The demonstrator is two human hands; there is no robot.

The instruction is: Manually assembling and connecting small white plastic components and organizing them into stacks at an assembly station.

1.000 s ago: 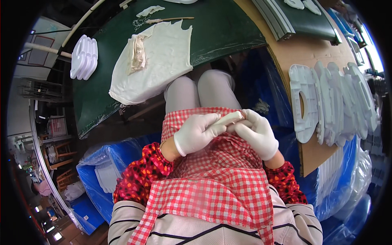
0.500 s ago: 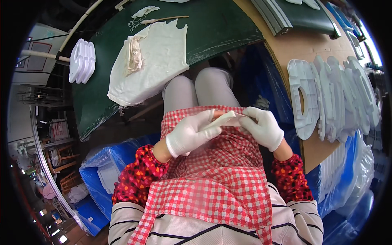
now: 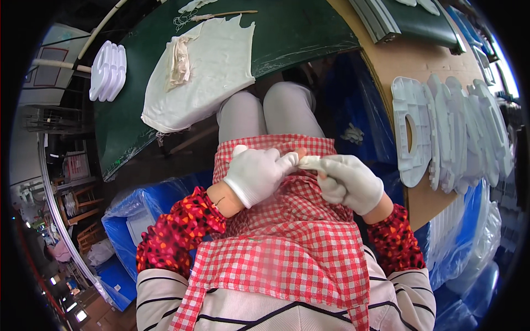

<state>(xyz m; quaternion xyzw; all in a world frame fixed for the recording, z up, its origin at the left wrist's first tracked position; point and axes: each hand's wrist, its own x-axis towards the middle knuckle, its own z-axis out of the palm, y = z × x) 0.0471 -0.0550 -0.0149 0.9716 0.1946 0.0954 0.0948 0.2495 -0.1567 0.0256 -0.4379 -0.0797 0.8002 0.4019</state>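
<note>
Both of my hands wear white gloves and meet over my lap. Bare fingertips poke out of the gloves. Between the hands is a small white strip (image 3: 312,163), soft like cloth or tape; its exact kind is unclear. My right hand (image 3: 351,183) pinches one end, its other fingers curled in. My left hand (image 3: 255,172) is closed, with a bare fingertip against the strip's other end; the fingers below it are hidden. Under the hands lies a red and white checked apron (image 3: 281,256).
Ahead is a green table (image 3: 298,36) with a white cloth (image 3: 218,69), a crumpled pale cloth piece (image 3: 179,60) and white plastic parts (image 3: 109,71). On the right, a brown board (image 3: 422,60) bears several white plastic panels (image 3: 411,138). Blue plastic-lined bins (image 3: 124,212) flank me.
My right hand has turned and curled its fingers, coming closer to the left. My left hand has rolled knuckles up. Less of the strip shows between them now.
</note>
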